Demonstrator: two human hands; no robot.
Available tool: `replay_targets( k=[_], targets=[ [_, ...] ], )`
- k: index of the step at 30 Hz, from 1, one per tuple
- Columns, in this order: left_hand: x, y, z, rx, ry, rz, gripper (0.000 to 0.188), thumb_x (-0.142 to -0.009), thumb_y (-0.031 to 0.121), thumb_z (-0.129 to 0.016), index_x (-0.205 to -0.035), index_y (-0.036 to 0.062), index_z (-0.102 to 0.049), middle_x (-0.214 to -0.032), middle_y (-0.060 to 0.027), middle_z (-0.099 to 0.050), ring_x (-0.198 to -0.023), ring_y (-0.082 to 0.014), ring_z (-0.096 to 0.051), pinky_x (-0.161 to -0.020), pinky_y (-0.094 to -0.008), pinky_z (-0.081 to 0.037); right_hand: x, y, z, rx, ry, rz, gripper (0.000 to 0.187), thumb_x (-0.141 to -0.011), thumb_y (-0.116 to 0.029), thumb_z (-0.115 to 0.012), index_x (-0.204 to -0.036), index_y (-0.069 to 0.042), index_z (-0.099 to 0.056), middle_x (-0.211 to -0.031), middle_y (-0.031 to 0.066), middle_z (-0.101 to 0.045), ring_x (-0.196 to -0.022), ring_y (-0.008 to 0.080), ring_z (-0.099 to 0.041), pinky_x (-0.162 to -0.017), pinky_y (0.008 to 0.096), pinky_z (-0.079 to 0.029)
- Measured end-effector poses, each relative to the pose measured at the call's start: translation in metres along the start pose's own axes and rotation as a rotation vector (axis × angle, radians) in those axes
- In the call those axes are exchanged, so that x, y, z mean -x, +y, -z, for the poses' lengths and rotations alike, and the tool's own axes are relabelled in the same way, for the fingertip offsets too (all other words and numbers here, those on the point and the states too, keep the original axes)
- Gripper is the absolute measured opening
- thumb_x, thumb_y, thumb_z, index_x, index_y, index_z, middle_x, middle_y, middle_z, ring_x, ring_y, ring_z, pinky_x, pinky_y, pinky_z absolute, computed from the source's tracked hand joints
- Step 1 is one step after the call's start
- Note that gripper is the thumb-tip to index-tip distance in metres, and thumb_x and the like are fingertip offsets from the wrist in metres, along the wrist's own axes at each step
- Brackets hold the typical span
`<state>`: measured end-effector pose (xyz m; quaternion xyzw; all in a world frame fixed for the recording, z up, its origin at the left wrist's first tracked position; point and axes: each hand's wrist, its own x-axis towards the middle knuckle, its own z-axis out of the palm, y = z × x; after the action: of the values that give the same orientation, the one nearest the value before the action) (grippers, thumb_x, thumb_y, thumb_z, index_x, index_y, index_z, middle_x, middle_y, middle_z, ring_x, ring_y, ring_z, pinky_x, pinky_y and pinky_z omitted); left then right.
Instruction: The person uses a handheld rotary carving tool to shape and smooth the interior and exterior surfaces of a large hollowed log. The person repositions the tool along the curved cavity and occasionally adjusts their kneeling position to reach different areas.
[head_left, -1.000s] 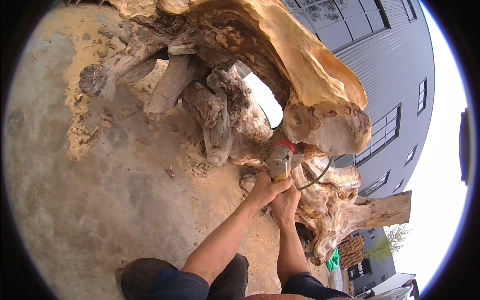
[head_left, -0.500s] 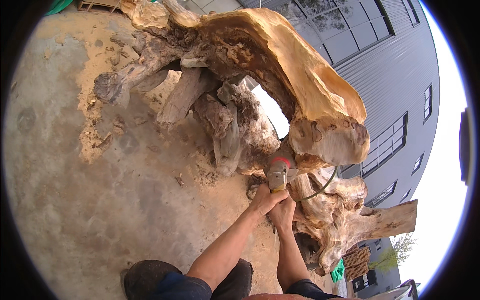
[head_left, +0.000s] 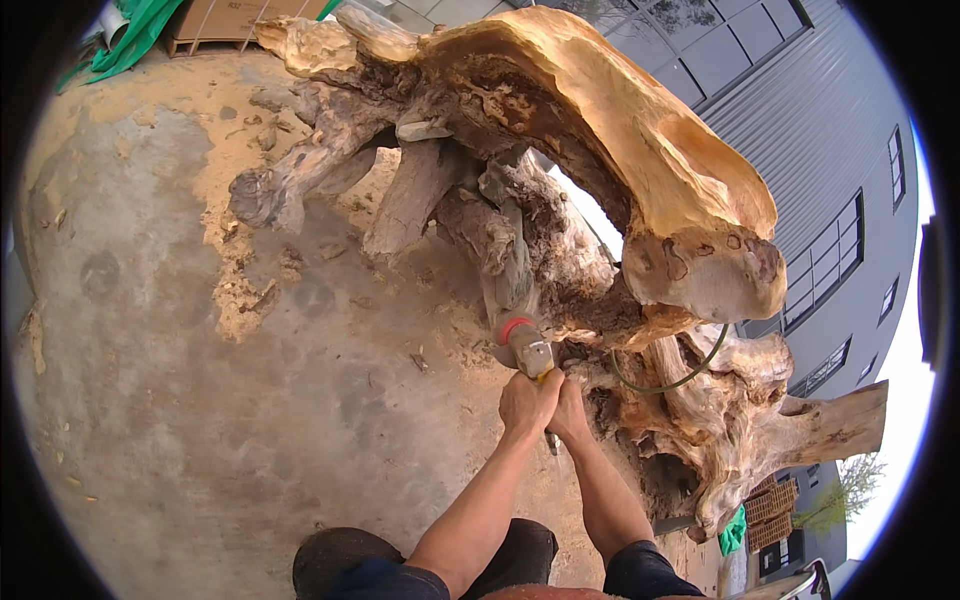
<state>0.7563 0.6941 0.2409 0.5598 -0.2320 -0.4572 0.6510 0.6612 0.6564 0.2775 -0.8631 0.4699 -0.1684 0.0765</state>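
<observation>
I grip an angle grinder [head_left: 533, 354] with both hands, arms stretched out in front of me. Its grey head has a red ring at the front. My left hand [head_left: 526, 404] is closed round the body, and my right hand [head_left: 570, 411] is closed right beside it. The grinder's head is next to the lower, rough side of a huge gnarled tree root [head_left: 705, 270]; I cannot tell whether it touches the wood. The root's upper face is smooth and pale yellow, while its underside is dark and craggy.
A dark green cable [head_left: 668, 388] loops below the root's blunt end. Sawdust and wood chips [head_left: 238, 300] lie over the concrete floor [head_left: 200, 420]. Farther off stand a brown carton [head_left: 215, 25] with green sheeting [head_left: 135, 40], a grey building [head_left: 790, 150] and stacked pallets [head_left: 770, 515].
The grinder and both hands have shifted left relative to the root, drawing away from its blunt end. My view has turned slightly, so the root sits farther right.
</observation>
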Motion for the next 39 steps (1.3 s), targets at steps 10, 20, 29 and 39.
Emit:
replay_targets(
  k=[10,20,29,39],
  targets=[
    [-0.020,-0.045,-0.008,0.018,-0.114,0.109,0.068,-0.082,0.055,-0.063,-0.100,-0.0099,-0.072,-0.097,-0.0317,-0.072,-0.097,-0.0458,-0.071,-0.087,-0.0495,-0.054,-0.005,0.023,-0.024,-0.092,-0.169,-0.081,0.035,-0.085,-0.026,-0.072,-0.106,0.001,-0.069,-0.088,0.0283,-0.071,-0.083,0.0410,-0.073,-0.068,0.0461,-0.053],
    [-0.046,-0.043,0.057,-0.852,-0.109,-0.129,0.049,-0.086,0.040,-0.065,-0.097,-0.0073,-0.074,-0.093,-0.0273,-0.074,-0.091,-0.0432,-0.073,-0.084,-0.0508,-0.057,-0.037,0.071,-0.145,-0.847,-0.591,-0.234,0.018,-0.087,-0.008,-0.071,-0.101,0.003,-0.067,-0.079,0.0070,-0.069,-0.059,0.0127,-0.062,-0.051,0.0290,-0.049],
    [-0.049,-0.031,0.073,-0.940,-0.194,-0.240,0.041,-0.086,0.032,-0.064,-0.092,-0.0073,-0.074,-0.093,-0.0286,-0.073,-0.086,-0.0445,-0.072,-0.084,-0.0512,-0.056,-0.013,0.048,-0.188,-0.773,-0.688,-0.235,0.007,-0.086,-0.010,-0.072,-0.087,-0.005,-0.067,-0.072,0.0035,-0.067,-0.061,0.0137,-0.061,-0.052,0.0303,-0.047],
    [-0.062,-0.065,0.170,-0.653,-0.578,0.021,0.071,-0.097,0.062,-0.049,-0.078,-0.0037,-0.069,-0.062,-0.0171,-0.065,-0.050,-0.0285,-0.067,-0.052,-0.0420,-0.055,-0.007,-0.008,-0.179,-0.471,-0.526,-0.314,0.024,-0.084,-0.011,-0.069,-0.106,-0.001,-0.070,-0.074,0.0043,-0.067,-0.059,0.0110,-0.059,-0.050,0.0284,-0.046]
  ],
)
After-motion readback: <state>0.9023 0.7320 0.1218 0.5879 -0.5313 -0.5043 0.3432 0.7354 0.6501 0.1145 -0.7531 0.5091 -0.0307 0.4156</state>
